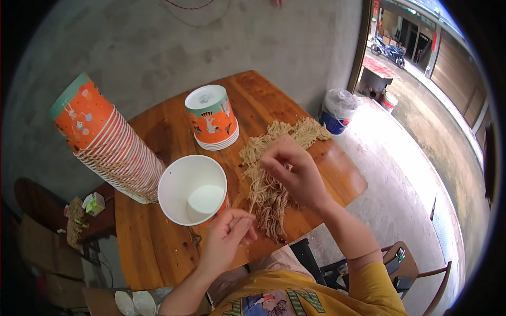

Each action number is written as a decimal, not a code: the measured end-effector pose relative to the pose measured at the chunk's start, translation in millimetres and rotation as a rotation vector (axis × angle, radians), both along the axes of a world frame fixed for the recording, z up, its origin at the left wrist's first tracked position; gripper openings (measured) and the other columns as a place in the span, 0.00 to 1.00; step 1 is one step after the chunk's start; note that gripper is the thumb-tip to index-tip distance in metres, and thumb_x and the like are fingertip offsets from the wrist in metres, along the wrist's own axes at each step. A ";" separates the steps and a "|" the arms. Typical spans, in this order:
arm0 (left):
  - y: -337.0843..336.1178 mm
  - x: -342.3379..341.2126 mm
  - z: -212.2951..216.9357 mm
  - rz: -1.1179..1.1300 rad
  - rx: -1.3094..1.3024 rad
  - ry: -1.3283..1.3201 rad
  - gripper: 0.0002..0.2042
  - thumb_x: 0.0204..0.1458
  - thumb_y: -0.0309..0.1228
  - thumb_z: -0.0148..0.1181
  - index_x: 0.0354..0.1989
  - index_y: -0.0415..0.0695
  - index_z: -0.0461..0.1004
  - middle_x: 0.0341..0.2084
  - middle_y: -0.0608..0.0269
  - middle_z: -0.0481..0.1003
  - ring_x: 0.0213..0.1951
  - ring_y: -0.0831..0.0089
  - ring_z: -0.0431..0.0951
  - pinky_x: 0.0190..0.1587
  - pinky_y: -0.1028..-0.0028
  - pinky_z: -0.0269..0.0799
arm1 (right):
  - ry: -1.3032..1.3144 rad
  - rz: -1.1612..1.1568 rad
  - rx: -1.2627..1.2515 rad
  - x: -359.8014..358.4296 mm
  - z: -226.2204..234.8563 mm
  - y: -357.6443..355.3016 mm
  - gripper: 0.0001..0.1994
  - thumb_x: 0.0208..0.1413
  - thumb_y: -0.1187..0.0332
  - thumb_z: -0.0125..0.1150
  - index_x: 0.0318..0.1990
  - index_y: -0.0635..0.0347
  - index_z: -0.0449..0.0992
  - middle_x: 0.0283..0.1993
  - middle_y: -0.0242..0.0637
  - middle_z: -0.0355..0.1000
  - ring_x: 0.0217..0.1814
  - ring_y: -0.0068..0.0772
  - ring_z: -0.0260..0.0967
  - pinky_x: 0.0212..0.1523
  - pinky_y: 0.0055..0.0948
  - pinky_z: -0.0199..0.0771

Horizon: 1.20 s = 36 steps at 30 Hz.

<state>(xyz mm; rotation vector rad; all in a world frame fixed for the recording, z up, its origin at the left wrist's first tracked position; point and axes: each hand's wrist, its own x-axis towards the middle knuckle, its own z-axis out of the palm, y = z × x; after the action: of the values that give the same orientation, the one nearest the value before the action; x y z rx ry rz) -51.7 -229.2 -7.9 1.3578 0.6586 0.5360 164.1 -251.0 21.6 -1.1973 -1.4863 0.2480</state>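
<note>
The left hand (224, 238) is pinching a thin strand (251, 208) between thumb and finger, just beside the open tub (175, 192). The right hand (287, 167) is hovering over the tan yarn (266, 208), fingers curling; whether it is gripping anything, one cannot tell. The yarn is lying on the bench (150, 250), right of the tub; a tall stack (124, 152) is standing at the left.

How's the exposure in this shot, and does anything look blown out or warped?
Head view: daylight washes the floor by the doorway nearly white, while the wall stays dimmer; head view: the tabletop gleams softly near its right corner; head view: outdoor edges bow toward the rim, and the picture's corners go black.
</note>
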 end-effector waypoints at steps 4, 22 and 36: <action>-1.8 -17.0 -26.8 -0.084 -0.085 0.101 0.06 0.64 0.28 0.50 0.42 0.39 0.70 0.27 0.67 0.74 0.30 0.83 0.73 0.33 0.82 0.68 | -0.030 -0.128 -0.057 15.8 -30.8 -4.4 0.05 0.58 0.72 0.61 0.30 0.62 0.74 0.32 0.31 0.65 0.33 0.23 0.60 0.36 0.22 0.61; -12.2 -52.4 -6.0 0.022 0.425 0.270 0.05 0.63 0.24 0.48 0.45 0.38 0.63 0.29 0.64 0.72 0.30 0.79 0.72 0.34 0.79 0.71 | 0.138 0.431 -0.477 -78.2 -61.1 -32.9 0.09 0.57 0.67 0.63 0.38 0.62 0.71 0.33 0.37 0.69 0.36 0.35 0.71 0.36 0.32 0.72; -5.6 -50.5 -5.1 0.033 0.421 0.243 0.07 0.60 0.22 0.52 0.44 0.39 0.63 0.32 0.61 0.73 0.32 0.76 0.75 0.36 0.75 0.73 | 0.455 0.456 -0.497 -80.6 -67.3 -35.6 0.04 0.61 0.73 0.58 0.36 0.65 0.72 0.31 0.30 0.69 0.34 0.18 0.65 0.37 0.22 0.69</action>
<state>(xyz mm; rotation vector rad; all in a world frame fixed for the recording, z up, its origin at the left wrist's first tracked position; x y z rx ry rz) -102.3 -234.8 -13.0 1.8305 0.7957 0.5611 83.5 -286.6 -45.6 -1.0627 -1.3036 1.1757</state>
